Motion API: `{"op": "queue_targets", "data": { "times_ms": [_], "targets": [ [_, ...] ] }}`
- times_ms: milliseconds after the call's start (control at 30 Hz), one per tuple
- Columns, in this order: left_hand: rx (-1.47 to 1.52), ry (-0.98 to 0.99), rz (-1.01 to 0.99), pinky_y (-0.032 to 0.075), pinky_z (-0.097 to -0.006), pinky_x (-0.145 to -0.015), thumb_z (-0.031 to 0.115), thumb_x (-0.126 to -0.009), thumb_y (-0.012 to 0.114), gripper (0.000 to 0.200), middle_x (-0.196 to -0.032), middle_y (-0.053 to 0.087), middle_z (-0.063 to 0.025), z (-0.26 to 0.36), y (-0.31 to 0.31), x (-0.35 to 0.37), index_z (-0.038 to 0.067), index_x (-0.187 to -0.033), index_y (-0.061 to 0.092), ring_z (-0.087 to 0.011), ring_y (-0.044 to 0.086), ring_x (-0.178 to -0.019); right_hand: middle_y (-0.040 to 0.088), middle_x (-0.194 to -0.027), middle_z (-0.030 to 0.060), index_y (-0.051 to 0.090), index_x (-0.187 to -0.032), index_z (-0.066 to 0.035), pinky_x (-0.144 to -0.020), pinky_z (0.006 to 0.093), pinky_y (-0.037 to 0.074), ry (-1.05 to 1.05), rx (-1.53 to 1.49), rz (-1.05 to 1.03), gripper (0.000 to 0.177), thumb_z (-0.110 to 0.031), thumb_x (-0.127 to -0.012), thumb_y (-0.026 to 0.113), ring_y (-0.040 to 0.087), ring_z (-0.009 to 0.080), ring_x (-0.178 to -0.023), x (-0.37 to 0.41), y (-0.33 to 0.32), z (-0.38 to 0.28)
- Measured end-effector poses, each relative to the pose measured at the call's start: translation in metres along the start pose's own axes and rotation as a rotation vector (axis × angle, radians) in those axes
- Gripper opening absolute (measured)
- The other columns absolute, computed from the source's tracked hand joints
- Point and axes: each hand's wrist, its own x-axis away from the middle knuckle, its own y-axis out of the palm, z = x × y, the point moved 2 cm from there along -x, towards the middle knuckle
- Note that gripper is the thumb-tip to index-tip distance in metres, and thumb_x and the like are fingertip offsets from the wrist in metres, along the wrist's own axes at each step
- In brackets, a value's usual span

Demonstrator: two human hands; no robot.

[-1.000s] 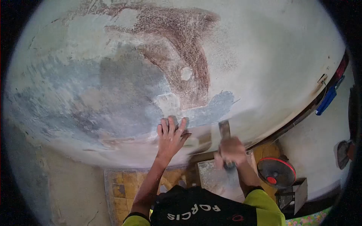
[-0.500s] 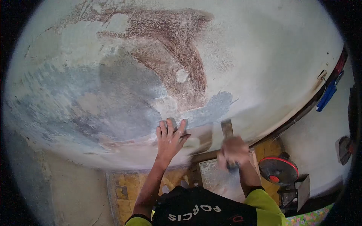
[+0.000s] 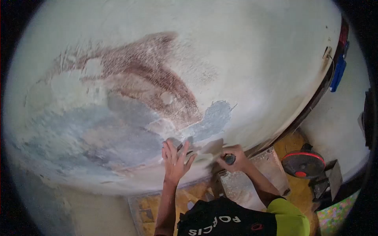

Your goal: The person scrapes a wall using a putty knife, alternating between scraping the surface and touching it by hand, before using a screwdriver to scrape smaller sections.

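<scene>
- The person stands close against a big curved panel (image 3: 244, 59), both arms up to its near, lower part.
- The left grip (image 3: 175, 157) is a bare hand lying flat on the panel, fingers spread and released. Something small and dark shows at the fingertips, and I cannot tell if it is pinned there.
- The right grip (image 3: 233, 156) is clenched round the handle of a scraper (image 3: 210, 148). The pale blade lies on the panel just right of the left fingers, nearly touching them.
- Above the blade is a grey patch (image 3: 212, 118). Further left and higher, a long brown patch (image 3: 153, 86) runs across the panel.
- A wider grey-blue area (image 3: 78, 129) spreads to the left of the hands.
- My reading is that the job is partly done. The far and right reaches of the panel look evenly pale and smooth, while the brown, grey and grey-blue patches look uneven and not yet covered. That leaves a good share of the middle and left to do.
- Below the right arm a pale-smeared board (image 3: 244, 185) rests over the yellow floor (image 3: 293, 192).
- A red-rimmed fan (image 3: 303, 163) sits on the floor to the right, well apart from the hands.
- A blue thing (image 3: 338, 72) hangs at the panel's right edge; I cannot tell what it is.
</scene>
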Motion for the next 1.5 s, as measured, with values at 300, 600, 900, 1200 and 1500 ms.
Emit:
{"op": "queue_targets", "data": {
  "times_ms": [300, 600, 900, 1200, 1500],
  "targets": [
    [0.37, -0.091, -0.014, 0.034, -0.0565, -0.105, 0.008, -0.08, 0.075, 0.048, -0.154, 0.024, -0.0325, 0.025, -0.004, 0.095, 0.012, -0.126, 0.062, -0.0464, 0.038, -0.138, 0.064, -0.072, 0.0102, 0.061, -0.072, -0.006, -0.059, 0.035, 0.051, -0.247, -0.57, 0.372, 0.017, -0.012, -0.088, 0.058, 0.062, 0.0249, -0.065, 0.031, -0.016, 0.011],
    [0.427, -0.343, -0.146, 0.034, -0.0538, -0.107, 0.002, -0.082, 0.071, 0.045, -0.159, 0.018, -0.0276, 0.023, -0.022, 0.134, 0.01, -0.125, 0.063, -0.0456, 0.031, -0.143, 0.055, -0.06, 0.0056, 0.052, -0.059, -0.007, -0.05, 0.0388, 0.046, -0.381, -0.184, 0.669, 0.031, -0.012, -0.088, 0.061, 0.057, 0.0213, -0.056, -0.005, -0.038, -0.024],
    [0.441, -0.366, -0.153, 0.039, -0.053, -0.106, 0.0, -0.082, 0.071, 0.04, -0.158, 0.019, -0.0283, 0.021, -0.025, 0.14, 0.008, -0.12, 0.065, -0.0474, 0.031, -0.142, 0.053, -0.059, 0.0022, 0.049, -0.066, -0.008, -0.052, 0.03, 0.046, -0.372, -0.689, 0.739, 0.029, -0.016, -0.094, 0.055, 0.053, 0.0153, -0.053, -0.006, -0.044, -0.022],
    [0.456, -0.405, -0.209, 0.039, -0.0543, -0.106, -0.002, -0.08, 0.07, 0.04, -0.158, 0.02, -0.0293, 0.03, -0.029, 0.139, 0.007, -0.119, 0.066, -0.0473, 0.03, -0.143, 0.038, -0.058, 0.0008, 0.045, -0.072, -0.011, -0.048, 0.0324, 0.036, -0.228, -0.963, 0.722, 0.021, -0.007, -0.092, 0.051, 0.037, 0.0167, -0.046, -0.005, -0.023, 0.002],
    [0.449, -0.414, -0.228, 0.039, -0.0538, -0.106, -0.002, -0.081, 0.069, 0.039, -0.158, 0.02, -0.029, 0.026, -0.036, 0.151, 0.007, -0.119, 0.066, -0.0459, 0.03, -0.143, 0.048, -0.069, -0.0005, 0.051, -0.078, -0.011, -0.059, 0.032, 0.04, -0.175, -1.362, 1.1, 0.015, -0.013, -0.093, 0.053, 0.045, 0.0145, -0.06, 0.003, -0.029, -0.016]
  ]
}}
